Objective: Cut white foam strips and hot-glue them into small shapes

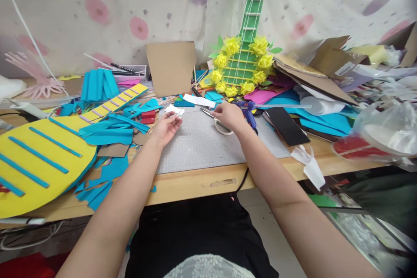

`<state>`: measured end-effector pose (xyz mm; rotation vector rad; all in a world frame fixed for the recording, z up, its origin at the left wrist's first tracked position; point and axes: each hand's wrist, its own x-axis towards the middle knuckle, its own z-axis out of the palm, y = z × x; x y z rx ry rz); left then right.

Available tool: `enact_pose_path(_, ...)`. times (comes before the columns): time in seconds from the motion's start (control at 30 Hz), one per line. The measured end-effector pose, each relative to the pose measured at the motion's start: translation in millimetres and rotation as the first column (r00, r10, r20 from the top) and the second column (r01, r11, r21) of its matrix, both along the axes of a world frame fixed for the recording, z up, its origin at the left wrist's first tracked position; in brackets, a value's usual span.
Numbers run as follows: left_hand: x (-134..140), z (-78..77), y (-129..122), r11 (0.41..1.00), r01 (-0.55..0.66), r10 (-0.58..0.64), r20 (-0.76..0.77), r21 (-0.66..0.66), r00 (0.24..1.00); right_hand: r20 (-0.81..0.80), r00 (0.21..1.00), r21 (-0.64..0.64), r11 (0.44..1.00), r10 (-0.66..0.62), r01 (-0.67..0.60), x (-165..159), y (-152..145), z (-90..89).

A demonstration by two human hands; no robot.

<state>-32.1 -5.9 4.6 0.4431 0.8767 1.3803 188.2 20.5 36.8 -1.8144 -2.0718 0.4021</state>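
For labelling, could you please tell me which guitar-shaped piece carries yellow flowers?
The green piece, beyond the right hand; the yellow piece has blue strips instead.

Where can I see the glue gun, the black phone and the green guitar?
Glue gun (250, 118): head camera view, on its purple-blue handle.
Black phone (286, 126): head camera view, on the middle of its dark screen.
Green guitar (246, 57): head camera view, on its round body.

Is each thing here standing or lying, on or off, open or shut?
Green guitar: standing upright
Yellow guitar: lying down
Brown cardboard: standing up
Phone: face up, screen dark
Glue gun: lying, can't tell if on
Scissors: lying, can't tell if open
Left hand: fingers curled
Right hand: palm down
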Motion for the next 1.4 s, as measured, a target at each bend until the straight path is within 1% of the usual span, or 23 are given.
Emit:
enact_pose_path(0.03,0,0.4,0,1.0,0.006,-0.006,0.021,-0.012,1.0,0.145,0.989,0.027,1.0,-0.011,0.007,3,-2,-1.9)
enact_pose_path(0.07,0,0.7,0,1.0,0.015,-0.014,0.041,-0.02,0.999,0.253,0.967,0.032,0.999,-0.012,0.004,5,-4,-4.6)
enact_pose_path(0.13,1,0.6,-1,0.999,0.037,-0.034,0.079,-0.033,0.996,0.373,0.928,0.02,1.0,0.009,-0.018,7,-7,-10.7)
enact_pose_path(0.27,2,-2.4,-2,0.998,0.055,-0.051,0.12,-0.026,0.991,0.433,0.901,-0.013,1.0,0.019,-0.014,7,-11,-16.9)
enact_pose_path(0.4,1,-5.9,0,0.999,0.042,-0.041,0.125,-0.011,0.991,0.483,0.876,-0.078,0.996,-0.001,0.044,8,-14,-13.5)
enact_pose_path(0.47,1,-6.4,1,0.999,0.032,-0.031,0.126,-0.006,0.992,0.473,0.881,-0.082,0.995,-0.004,0.048,10,-16,-11.5)
enact_pose_path(0.53,1,-5.8,2,1.0,0.004,-0.002,0.124,-0.014,0.992,0.424,0.906,-0.078,0.996,-0.005,0.042,12,-17,-10.9)
enact_pose_path(0.63,2,-3.6,3,0.998,-0.049,0.054,0.128,-0.042,0.99,0.255,0.967,-0.008,1.0,-0.001,0.003,16,-16,-14.0)
enact_pose_path(0.7,3,-1.9,2,0.997,-0.059,0.066,0.132,-0.058,0.989,0.092,0.993,0.056,0.996,0.071,-0.076,16,-13,-18.9)
enact_pose_path(0.73,3,-1.2,2,0.996,-0.057,0.065,0.13,-0.064,0.989,0.025,0.993,0.085,0.989,0.119,-0.12,15,-12,-22.0)
enact_pose_path(0.8,3,-0.2,1,0.996,-0.045,0.053,0.119,-0.074,0.991,-0.046,0.978,0.137,0.971,0.205,-0.197,10,-10,-28.2)
enact_pose_path(0.87,4,0.1,0,0.997,-0.036,0.044,0.106,-0.075,0.993,-0.041,0.965,0.187,0.951,0.257,-0.246,4,-10,-33.1)
enact_pose_path(0.93,4,0.0,-1,0.997,-0.032,0.038,0.102,-0.064,0.994,-0.003,0.956,0.201,0.936,0.294,-0.288,-3,-12,-35.3)
enact_pose_path(1.0,5,0.0,-1,0.998,-0.032,0.039,0.108,-0.062,0.993,0.052,0.956,0.178,0.939,0.29,-0.295,-7,-16,-34.7)
enact_pose_path(1.13,8,1.6,-2,0.995,-0.042,0.055,0.147,-0.092,0.988,0.143,0.957,0.113,0.956,0.253,-0.27,-12,-24,-29.7)
enact_pose_path(1.4,10,4.6,-4,0.993,-0.028,0.051,0.194,-0.118,0.98,0.188,0.948,0.08,0.958,0.256,-0.275,-15,-26,-26.8)
